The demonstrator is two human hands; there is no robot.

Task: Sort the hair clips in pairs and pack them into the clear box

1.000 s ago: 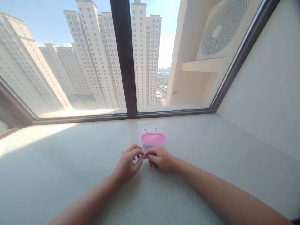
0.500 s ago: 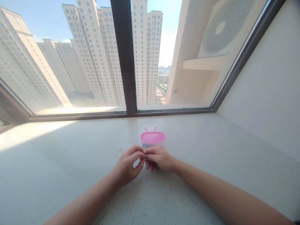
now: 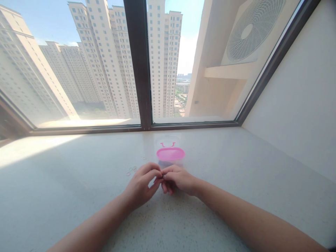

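My left hand (image 3: 145, 183) and my right hand (image 3: 179, 179) meet fingertip to fingertip above the pale windowsill. Between their pinched fingers is a small dark ring-like thing (image 3: 162, 176), mostly covered by the fingertips. Both hands are closed on it. Just behind them stands a small clear box with a pink oval rim (image 3: 170, 154) and a pink handle (image 3: 168, 144). Something dark bluish shows low in the box, too blurred to name. Left of the hands, several small thin pale rings (image 3: 131, 169) lie flat on the sill.
The speckled pale sill (image 3: 78, 182) runs up to a dark window frame (image 3: 143, 70). A white wall (image 3: 296, 105) bounds the right side. Sunlight falls on the sill's left corner. Tall buildings and an air-conditioner fan unit are outside the glass.
The fingertips have shifted slightly and now cover more of the small dark ring-like thing. The box and the loose rings lie as before; the view moved a little.
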